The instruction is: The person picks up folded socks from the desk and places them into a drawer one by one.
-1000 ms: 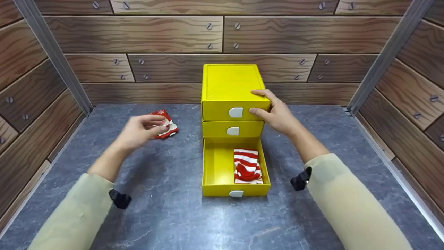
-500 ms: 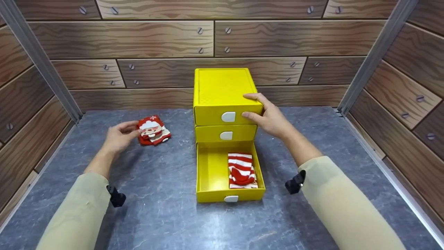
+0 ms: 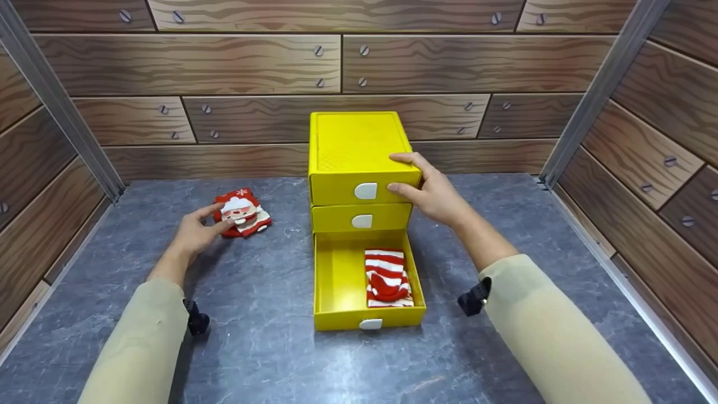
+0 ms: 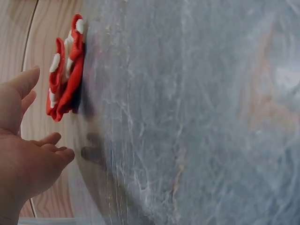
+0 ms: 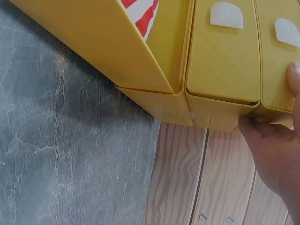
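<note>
A folded red-and-white sock [image 3: 240, 213] with a white-bearded face pattern lies on the table at the left. My left hand [image 3: 194, 233] hovers at its near left side; in the left wrist view a gap parts the spread thumb and fingers from the sock [image 4: 65, 70]. My right hand [image 3: 435, 193] grips the upper right front corner of a yellow drawer cabinet [image 3: 359, 143], thumb on the top drawer's front and a finger on the roof. The bottom drawer [image 3: 339, 275] is pulled out. Inside, against its right wall, lies a red-and-white striped sock [image 3: 387, 278].
The upper two drawers, each with a white handle [image 3: 366, 191], are closed. A grey marbled table [image 3: 263, 336] carries everything. Wood-patterned panels [image 3: 196, 62] stand behind and at both sides, with metal posts at the corners.
My left hand has moved back off the sock to its left, then slightly toward it again. The right hand keeps its place on the cabinet. The head view has shifted a little.
</note>
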A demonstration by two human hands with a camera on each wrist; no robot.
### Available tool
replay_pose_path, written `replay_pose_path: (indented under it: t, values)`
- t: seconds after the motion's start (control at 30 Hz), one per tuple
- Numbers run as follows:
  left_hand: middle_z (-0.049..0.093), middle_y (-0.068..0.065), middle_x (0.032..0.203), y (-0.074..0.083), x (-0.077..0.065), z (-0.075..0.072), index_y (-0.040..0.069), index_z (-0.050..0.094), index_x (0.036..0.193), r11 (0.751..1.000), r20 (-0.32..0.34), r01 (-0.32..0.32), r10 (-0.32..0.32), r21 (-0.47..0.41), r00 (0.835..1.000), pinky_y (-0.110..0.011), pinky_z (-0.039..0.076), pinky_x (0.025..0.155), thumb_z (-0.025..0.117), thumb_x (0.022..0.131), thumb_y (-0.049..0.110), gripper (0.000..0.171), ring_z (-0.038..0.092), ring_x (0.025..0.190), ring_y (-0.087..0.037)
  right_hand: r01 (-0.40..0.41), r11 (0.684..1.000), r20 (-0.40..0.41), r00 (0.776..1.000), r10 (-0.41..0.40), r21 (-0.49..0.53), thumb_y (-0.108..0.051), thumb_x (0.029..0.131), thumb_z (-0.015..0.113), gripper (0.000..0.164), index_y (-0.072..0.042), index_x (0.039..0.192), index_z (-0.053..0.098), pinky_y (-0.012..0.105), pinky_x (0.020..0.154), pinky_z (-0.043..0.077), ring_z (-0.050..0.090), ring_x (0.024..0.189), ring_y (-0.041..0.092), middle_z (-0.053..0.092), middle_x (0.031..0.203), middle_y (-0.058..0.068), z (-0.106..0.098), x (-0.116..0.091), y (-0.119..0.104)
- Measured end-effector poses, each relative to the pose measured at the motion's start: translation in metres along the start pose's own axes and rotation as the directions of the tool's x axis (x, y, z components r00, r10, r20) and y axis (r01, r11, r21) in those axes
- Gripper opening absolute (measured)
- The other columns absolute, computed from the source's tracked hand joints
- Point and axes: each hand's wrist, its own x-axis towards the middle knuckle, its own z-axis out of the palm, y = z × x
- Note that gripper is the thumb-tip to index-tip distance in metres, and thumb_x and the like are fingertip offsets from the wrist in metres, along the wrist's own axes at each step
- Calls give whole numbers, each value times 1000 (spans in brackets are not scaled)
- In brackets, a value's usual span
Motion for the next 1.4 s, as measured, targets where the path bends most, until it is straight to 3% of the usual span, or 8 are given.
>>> replay_pose_path:
  t: [0.23, 0.47, 0.73, 0.97, 1.17, 1.27, 1.4]
  values:
    - [16, -28, 172, -2, 4, 6, 9, 38, 165, 999, 37, 26, -28, 33, 999, -58, 19, 127, 69, 105, 30, 70, 10, 160, -44, -16, 1000, 1, 1000, 16, -3, -25, 103, 73, 58, -22, 156, 48, 41, 92, 53, 59, 113, 29, 54, 139, 18, 0, -2, -5]
    - [18, -32, 170, -6, 6, 10, 10, 40, 164, 996, 100, 32, -40, 82, 994, -59, 22, 125, 67, 106, 35, 69, 14, 158, -46, -18, 1000, 3, 1000, 18, -10, -28, 103, 74, 59, -26, 156, 48, 44, 94, 53, 59, 116, 30, 53, 141, 15, 0, -1, -1]
    - [36, -32, 163, -7, -4, 14, 3, 52, 155, 983, 68, -17, 5, 181, 998, -57, 30, 122, 73, 101, 34, 66, 35, 148, -42, -22, 1000, 6, 1000, 22, -9, -29, 103, 73, 59, -25, 156, 48, 45, 97, 53, 59, 117, 30, 53, 143, 15, -1, -1, -1]
    - [46, -30, 157, -7, -12, 19, 2, 62, 147, 977, 100, -73, 53, 203, 994, -57, 35, 119, 76, 99, 31, 57, 41, 144, -42, -20, 1000, 7, 1000, 20, -23, -30, 103, 73, 60, -25, 157, 47, 43, 98, 52, 59, 118, 29, 52, 144, 15, -1, 1, 0]
    - [60, -25, 144, -3, -19, 22, 2, 71, 137, 960, 134, -147, 117, 240, 984, -44, 45, 100, 73, 97, 21, 44, 54, 121, -33, -9, 999, 2, 1000, 9, -32, -30, 103, 73, 59, -24, 157, 48, 42, 98, 51, 59, 118, 29, 52, 145, 14, 0, 1, 0]
    - [60, -23, 144, 0, -22, 22, 3, 72, 136, 964, 143, -121, 88, 237, 986, -43, 45, 97, 68, 98, 22, 42, 54, 118, -32, -8, 999, 3, 1000, 8, -33, -30, 103, 73, 59, -25, 157, 48, 44, 98, 52, 59, 118, 29, 52, 145, 14, 0, 1, -1]
    - [57, -24, 150, 2, -23, 24, 3, 70, 138, 977, 125, -71, 46, 202, 991, -52, 43, 110, 64, 104, 31, 44, 52, 132, -36, -10, 999, 6, 1000, 10, -33, -30, 103, 73, 60, -25, 157, 47, 45, 99, 52, 58, 119, 29, 52, 146, 14, 0, 1, -1]
